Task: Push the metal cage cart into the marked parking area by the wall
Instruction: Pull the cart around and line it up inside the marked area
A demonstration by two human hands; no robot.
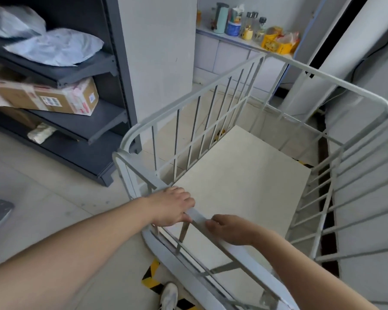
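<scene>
A white metal cage cart (211, 113) with barred sides and a pale flat floor fills the middle and right of the head view. My left hand (174, 206) grips the near top rail of the cart. My right hand (230, 229) holds the same rail just to the right. Yellow-and-black floor tape (151, 276) runs under the cart's near edge, beside a white shoe (169, 296). More of the tape (220, 133) shows through the bars at the far end. A white wall (367, 198) stands close along the cart's right side.
A dark grey shelf unit (94, 121) stands to the left with a cardboard box (45, 97) and plastic bags (54, 47). A white pillar (159, 59) rises ahead. A ledge (244, 39) at the back carries bottles and cups. A white column (336, 52) leans at the right.
</scene>
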